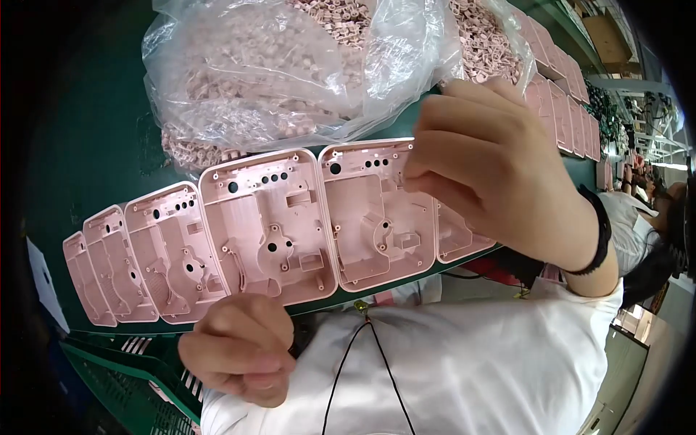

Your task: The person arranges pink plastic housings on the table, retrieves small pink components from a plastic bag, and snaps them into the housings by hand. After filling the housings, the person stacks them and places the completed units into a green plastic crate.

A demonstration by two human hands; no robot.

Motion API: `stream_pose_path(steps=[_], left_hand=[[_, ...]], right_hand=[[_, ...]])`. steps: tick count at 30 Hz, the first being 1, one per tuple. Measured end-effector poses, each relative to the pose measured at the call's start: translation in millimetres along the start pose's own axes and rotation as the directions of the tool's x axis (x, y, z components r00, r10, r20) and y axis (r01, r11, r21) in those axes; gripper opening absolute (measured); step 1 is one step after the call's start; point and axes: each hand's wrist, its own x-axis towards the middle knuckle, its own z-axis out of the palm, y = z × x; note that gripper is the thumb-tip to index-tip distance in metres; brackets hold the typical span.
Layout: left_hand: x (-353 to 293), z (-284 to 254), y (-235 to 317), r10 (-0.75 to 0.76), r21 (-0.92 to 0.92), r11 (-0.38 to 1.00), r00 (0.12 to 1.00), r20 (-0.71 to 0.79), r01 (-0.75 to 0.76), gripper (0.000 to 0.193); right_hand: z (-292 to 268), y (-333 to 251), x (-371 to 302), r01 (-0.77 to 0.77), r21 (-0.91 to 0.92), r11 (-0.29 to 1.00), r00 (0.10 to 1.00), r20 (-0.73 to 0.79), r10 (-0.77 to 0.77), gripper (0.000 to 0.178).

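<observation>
Pink plastic housings stand side by side in a row, open side up, with round holes, posts and inner ribs. My right hand (493, 159) is above the housing (355, 210) right of the middle, hiding its upper right corner. Its fingers are curled together, and whatever may be between them is hidden. In front of the larger middle housing (217, 210), near the table edge, my left hand (239, 351) is closed like a fist. I cannot make out what it holds, if anything.
Behind the row lies a clear plastic bag (254, 80) full of small pink parts (337, 22). More pink housings (562, 119) are stacked at the far right. A green crate (123, 377) sits low on the left. Another person (627, 225) is at the right.
</observation>
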Motion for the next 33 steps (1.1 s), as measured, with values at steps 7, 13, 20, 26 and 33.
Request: stream_pose_path(steps=[7,13,20,26,33], left_hand=[[2.7,-6.1,3.8,0.142,-0.09,0.985,0.989,-0.051,-0.146,0.025],[4.0,-10.5,3.1,0.139,-0.12,0.983,0.99,-0.038,-0.143,0.024],[7.0,-3.9,4.3,0.108,-0.124,0.986,0.993,-0.049,-0.113,0.023],[19.1,-7.3,1.9,-0.385,-0.544,0.804,0.907,-0.172,0.238,0.038],[24.0,3.6,9.6,-0.522,-0.403,0.789,0.852,-0.039,0.464,0.074]], right_hand=[[48.6,26.1,13.7,0.179,-0.177,0.968,0.984,0.042,-0.175,0.009],[54.4,25.5,13.5,0.241,-0.249,0.938,0.97,0.073,-0.231,0.011],[54.9,24.2,9.9,0.247,-0.318,0.915,0.969,0.082,-0.233,0.01],[30.7,30.5,7.3,0.188,-0.199,0.962,0.975,0.155,-0.158,0.009],[27.2,-21.6,22.3,0.242,0.193,0.951,0.962,-0.175,-0.21,0.02]])
